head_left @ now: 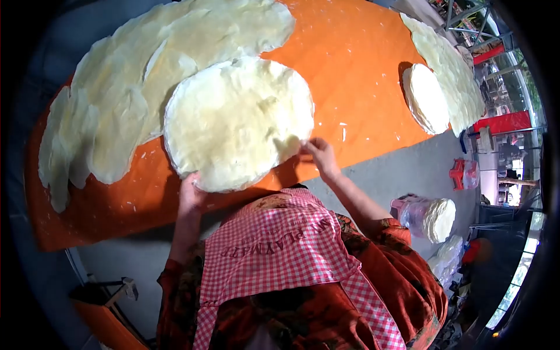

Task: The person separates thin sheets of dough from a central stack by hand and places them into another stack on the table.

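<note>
A stack of round, pale, thin sheets (239, 119) lies at the near edge of the orange table (350, 76). My left hand (191, 188) holds the lower left rim of the stack, its thumb on top and its other fingers hidden beneath. At the right rim, my right hand (318, 154) has its fingertips pinched together at the edge; whatever is between them is too small to make out. Overlapping pale sheets (116, 111) are spread over the left and far parts of the table, partly behind the stack.
Another round stack (427, 99) rests at the table's right end beside more spread sheets (443, 64). On the floor to the right are a wrapped stack (434, 219) and a red stool (458, 174). An orange-topped object (102, 321) stands at lower left.
</note>
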A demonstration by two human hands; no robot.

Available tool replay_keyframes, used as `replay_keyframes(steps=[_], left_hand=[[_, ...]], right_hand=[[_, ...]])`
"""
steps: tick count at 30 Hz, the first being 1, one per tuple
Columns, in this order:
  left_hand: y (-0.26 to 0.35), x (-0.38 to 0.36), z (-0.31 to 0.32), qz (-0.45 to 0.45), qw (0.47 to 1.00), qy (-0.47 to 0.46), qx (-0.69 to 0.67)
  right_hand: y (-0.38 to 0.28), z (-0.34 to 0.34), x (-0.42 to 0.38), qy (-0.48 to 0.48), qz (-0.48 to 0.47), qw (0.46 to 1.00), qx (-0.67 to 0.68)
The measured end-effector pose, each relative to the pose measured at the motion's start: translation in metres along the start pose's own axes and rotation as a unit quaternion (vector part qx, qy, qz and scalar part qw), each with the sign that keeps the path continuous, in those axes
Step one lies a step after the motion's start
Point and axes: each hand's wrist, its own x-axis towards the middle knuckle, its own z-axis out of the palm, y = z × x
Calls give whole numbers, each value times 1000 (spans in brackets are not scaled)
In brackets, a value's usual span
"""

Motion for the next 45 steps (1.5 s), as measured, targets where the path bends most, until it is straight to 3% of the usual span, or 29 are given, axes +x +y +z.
replay_keyframes(steps=[1,4,6,8,10,12,13,16,17,18,20,22,24,26,28,30,31,34,37,40,41,42,44,45], left_hand=[[2,-17,24,9,1000,2,-13],[-4,-24,33,38,999,-26,-23],[-8,-39,52,81,997,1,-15],[-3,-39,53,46,998,32,0],[0,-39,47,12,999,29,12],[-1,-39,48,28,999,11,-13],[-2,-39,49,36,999,1,-27],[-5,-31,42,25,997,-53,-59],[-5,-30,38,16,995,-74,-63],[-4,-28,37,12,995,-72,-65],[-3,-29,32,2,996,-65,-68],[3,-34,10,174,953,-172,177],[22,-20,16,59,998,-11,23],[45,-49,70,136,990,-26,30],[59,-58,97,178,980,-82,22],[63,-58,113,180,977,-107,-36],[56,-62,124,124,987,-89,-54],[13,-37,113,-2,965,-241,-107],[-15,-21,111,-10,977,-190,-96],[-11,-18,100,-13,953,-287,-99],[-11,-17,95,-3,954,-289,-83],[-12,-13,90,8,954,-292,-66],[-15,-1,82,23,946,-320,-52],[-18,6,78,26,937,-344,-54]], right_hand=[[3,-2,19,12,-103,994,-41],[-23,22,74,51,-234,944,-228],[-31,49,110,67,-218,912,-341],[-37,72,130,42,-172,879,-442],[-45,82,142,-66,-78,904,-414],[-62,80,123,-110,27,977,-178],[-65,79,115,-128,80,987,-56],[-54,83,99,-131,90,987,-11],[-42,93,110,-122,-84,922,-359],[-24,94,122,-81,33,976,-202],[-38,100,111,-78,21,963,-258],[-47,88,117,-168,91,982,1],[-57,77,139,-177,-10,984,-21],[-113,77,91,-152,-109,982,2],[-151,68,48,-123,-104,984,76],[-144,56,43,-84,-86,988,96],[-128,50,45,-68,-90,988,105],[-35,34,94,-18,-80,989,126],[-6,28,95,-5,93,995,22],[-20,16,87,-10,75,991,-111],[-8,18,96,89,-62,959,-261],[-5,14,95,119,-196,907,-352],[-59,52,21,166,-442,724,-503],[-62,66,7,50,-435,778,-450]])
